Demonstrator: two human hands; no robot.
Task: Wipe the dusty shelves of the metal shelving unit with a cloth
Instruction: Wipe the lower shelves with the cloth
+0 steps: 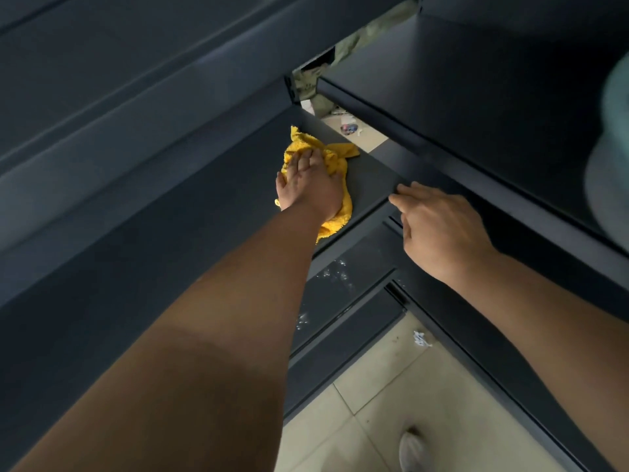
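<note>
Left hand (311,185) pressing flat, fingers (303,160) straight, on a yellow cloth (340,158) lying on the dark metal shelf (204,206), right hand (442,229) resting relaxed fingers on the shelf's edge, tiled floor (374,386) showing below

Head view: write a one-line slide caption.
Left hand presses a yellow cloth on the dark metal shelf while the right hand touches its edge.

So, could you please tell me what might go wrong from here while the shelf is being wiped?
The left hand presses the yellow cloth near the shelf edge; dust may drop onto the speckled lower shelf. Fingertips of the right hand rest on that metal edge and might get scraped.
</note>
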